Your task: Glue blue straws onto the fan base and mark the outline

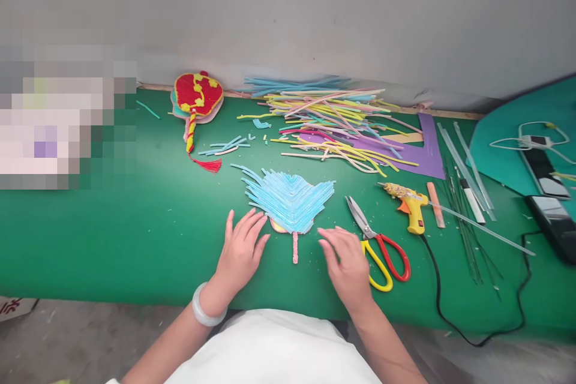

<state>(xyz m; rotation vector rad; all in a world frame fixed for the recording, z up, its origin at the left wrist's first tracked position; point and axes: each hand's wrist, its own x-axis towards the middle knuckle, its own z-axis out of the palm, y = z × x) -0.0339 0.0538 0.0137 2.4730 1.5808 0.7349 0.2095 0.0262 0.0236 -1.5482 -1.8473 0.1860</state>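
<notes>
A fan-shaped craft piece (292,198) covered in light blue pipe cleaners lies on the green table in front of me. The blue strips meet in a V, and several stick out past its left edge. Its short pink handle (295,249) points toward me. My left hand (242,246) rests by the lower left edge with its fingers spread, the tips close to the blue strips. To the right of the handle, my right hand (346,261) hovers or rests with fingers apart and nothing in it. Scissors (375,246) with red and yellow handles lie beside my right hand.
A yellow glue gun (411,207) with a black cord lies at right, near thin green wires (463,234) and clear glue sticks (465,162). Behind is a pile of coloured pipe cleaners (333,114) over a purple sheet (432,144). A red fan (198,95) with a tassel lies back left.
</notes>
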